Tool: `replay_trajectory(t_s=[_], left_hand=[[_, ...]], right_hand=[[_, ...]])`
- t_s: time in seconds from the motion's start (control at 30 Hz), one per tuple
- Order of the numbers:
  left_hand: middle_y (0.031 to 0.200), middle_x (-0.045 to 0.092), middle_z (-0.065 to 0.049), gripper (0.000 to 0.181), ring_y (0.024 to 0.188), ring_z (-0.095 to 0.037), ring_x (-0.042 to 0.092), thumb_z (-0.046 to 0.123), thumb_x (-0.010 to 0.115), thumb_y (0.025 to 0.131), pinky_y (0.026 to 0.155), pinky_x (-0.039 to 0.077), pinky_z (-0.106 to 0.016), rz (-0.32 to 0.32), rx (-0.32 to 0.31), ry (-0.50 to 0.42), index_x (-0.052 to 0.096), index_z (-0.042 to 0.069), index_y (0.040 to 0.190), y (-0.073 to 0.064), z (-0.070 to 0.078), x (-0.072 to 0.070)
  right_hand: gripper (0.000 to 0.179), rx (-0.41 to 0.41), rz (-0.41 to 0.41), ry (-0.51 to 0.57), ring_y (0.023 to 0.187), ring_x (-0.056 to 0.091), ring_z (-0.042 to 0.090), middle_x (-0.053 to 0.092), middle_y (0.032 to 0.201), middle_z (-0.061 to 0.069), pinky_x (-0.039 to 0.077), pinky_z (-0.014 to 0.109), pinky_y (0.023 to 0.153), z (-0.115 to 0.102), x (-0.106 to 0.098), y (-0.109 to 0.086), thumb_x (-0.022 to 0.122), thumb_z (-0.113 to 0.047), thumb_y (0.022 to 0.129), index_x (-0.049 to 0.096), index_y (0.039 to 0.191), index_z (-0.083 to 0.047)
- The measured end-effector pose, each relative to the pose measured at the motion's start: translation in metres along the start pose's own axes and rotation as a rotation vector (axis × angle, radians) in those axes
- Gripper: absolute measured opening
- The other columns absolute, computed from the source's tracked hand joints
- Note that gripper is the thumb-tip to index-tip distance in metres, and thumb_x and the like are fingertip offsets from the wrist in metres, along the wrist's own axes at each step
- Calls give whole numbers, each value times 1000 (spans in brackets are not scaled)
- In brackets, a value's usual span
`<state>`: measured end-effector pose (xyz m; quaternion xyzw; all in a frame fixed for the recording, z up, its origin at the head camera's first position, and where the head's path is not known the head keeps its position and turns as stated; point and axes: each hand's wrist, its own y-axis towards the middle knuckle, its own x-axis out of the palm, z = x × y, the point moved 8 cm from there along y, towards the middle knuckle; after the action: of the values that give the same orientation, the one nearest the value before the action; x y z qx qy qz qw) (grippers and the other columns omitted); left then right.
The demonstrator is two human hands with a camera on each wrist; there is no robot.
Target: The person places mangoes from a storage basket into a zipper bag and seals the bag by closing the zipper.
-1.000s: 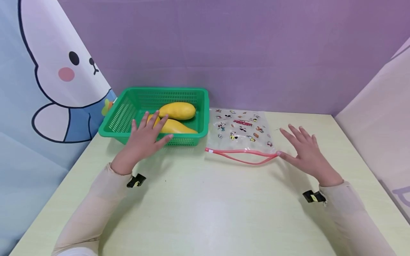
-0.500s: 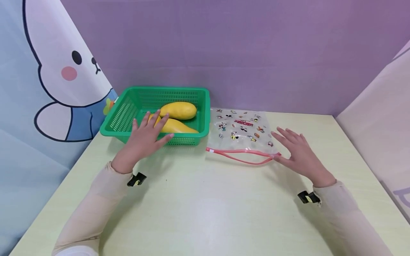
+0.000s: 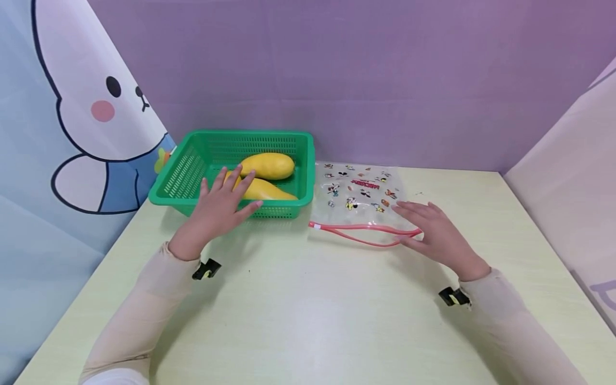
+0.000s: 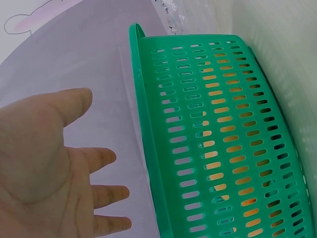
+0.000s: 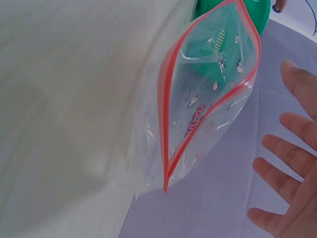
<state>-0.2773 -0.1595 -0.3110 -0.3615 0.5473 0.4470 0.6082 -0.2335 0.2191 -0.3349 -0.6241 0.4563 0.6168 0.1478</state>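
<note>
In the head view, my left hand [image 3: 214, 211] hovers with spread fingers over the near left rim of a green slotted basket [image 3: 240, 132]. Two yellow mango-like fruits lie inside: a rear fruit [image 3: 269, 166] and a front fruit [image 3: 264, 190], partly hidden by the fingers. The left wrist view has the palm [image 4: 39, 158] apart from the basket wall [image 4: 208, 148]. Right of the basket lies a clear printed zip bag [image 3: 353, 190]. Its red-edged mouth [image 5: 168, 89] gapes in the right wrist view. My right hand [image 3: 435, 235], holding nothing, is above the bag's right end, fingers extended.
A pale wooden table [image 3: 308, 310] carries the basket and bag. Behind them hangs a purple cloth backdrop [image 3: 385, 80]. A rabbit-printed cloth [image 3: 101, 187] stands at the left, with a pale cloth [image 3: 577, 187] at the right.
My right hand has shifted left, from beside the bag's right corner to over its right end. The left hand, basket, fruits and bag stay about where they were.
</note>
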Motion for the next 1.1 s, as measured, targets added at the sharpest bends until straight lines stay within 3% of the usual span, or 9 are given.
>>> replay_trajectory(t_s=[0.2, 0.47, 0.87, 1.1], left_hand=[[158, 5, -12, 73, 142, -42, 1, 59, 35, 95, 103, 1, -72, -3, -4, -1, 10, 24, 153, 1, -1, 2], [158, 4, -11, 73, 142, -41, -1, 59, 35, 95, 103, 2, -72, -6, -8, -2, 9, 24, 153, 2, -1, 2], [158, 6, -13, 71, 142, -42, -1, 57, 34, 96, 103, 1, -72, -5, -6, -1, 10, 22, 153, 9, -3, 0], [157, 10, -15, 72, 142, -43, 2, 60, 31, 95, 103, 2, -72, -13, 1, 7, 13, 21, 153, 18, -3, -4]], right_hand=[[65, -20, -4, -1, 120, 49, 37, 55, 131, 18, 30, 54, 105, -6, 7, 3, 79, -18, 74, 53, 132, -3], [57, -102, 107, -19, 109, 57, 36, 63, 119, 17, 44, 51, 92, -15, 12, 6, 82, -13, 69, 62, 120, 1], [48, -32, 122, -27, 101, 60, 33, 65, 109, 15, 49, 47, 85, -13, 18, 9, 83, -11, 70, 64, 113, -1], [46, -48, 127, -18, 101, 60, 31, 65, 107, 14, 50, 45, 85, -15, 21, 9, 82, -12, 70, 64, 111, -1]])
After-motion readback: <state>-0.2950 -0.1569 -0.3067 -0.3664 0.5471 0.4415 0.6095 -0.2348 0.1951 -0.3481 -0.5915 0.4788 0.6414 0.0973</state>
